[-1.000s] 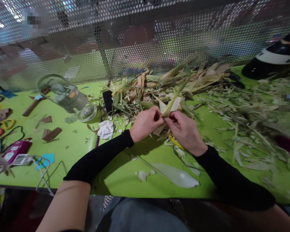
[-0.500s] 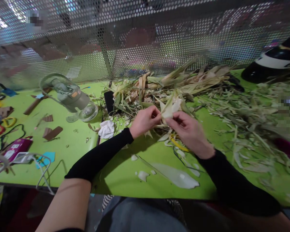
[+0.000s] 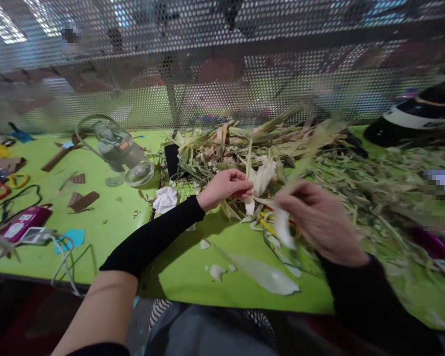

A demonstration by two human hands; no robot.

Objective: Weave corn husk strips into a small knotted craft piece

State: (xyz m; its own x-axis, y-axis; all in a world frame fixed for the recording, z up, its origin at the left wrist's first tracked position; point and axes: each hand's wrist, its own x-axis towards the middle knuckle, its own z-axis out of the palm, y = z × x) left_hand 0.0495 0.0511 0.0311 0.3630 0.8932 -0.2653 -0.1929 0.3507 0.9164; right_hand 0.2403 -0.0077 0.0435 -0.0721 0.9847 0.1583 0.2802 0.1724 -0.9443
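Observation:
My left hand [image 3: 230,187] pinches the base of a pale, layered corn-husk piece [image 3: 263,177] over the middle of the green table. To its right, my right hand [image 3: 315,215] is closed on a torn strip of husk [image 3: 284,228], blurred by motion, with a thin strand reaching toward the left hand. Beneath the hands lie yellow-handled scissors [image 3: 269,225], partly covered by scraps. A long pale husk leaf [image 3: 265,274] rests flat near the table's front edge, with small white bits [image 3: 217,272] beside it.
Dry husks [image 3: 222,141] are heaped at the back, and shredded husk [image 3: 378,183] spreads across the right. On the left are a clear-and-grey bottle [image 3: 114,151], crumpled tissue [image 3: 165,199], a hammer [image 3: 61,153] and a purple device [image 3: 27,222]. A perforated metal screen [image 3: 215,69] stands behind.
My right hand has pulled away to the right and slightly down, drawing a husk strip from the piece. My left hand stays nearly in place. The view has shifted slightly.

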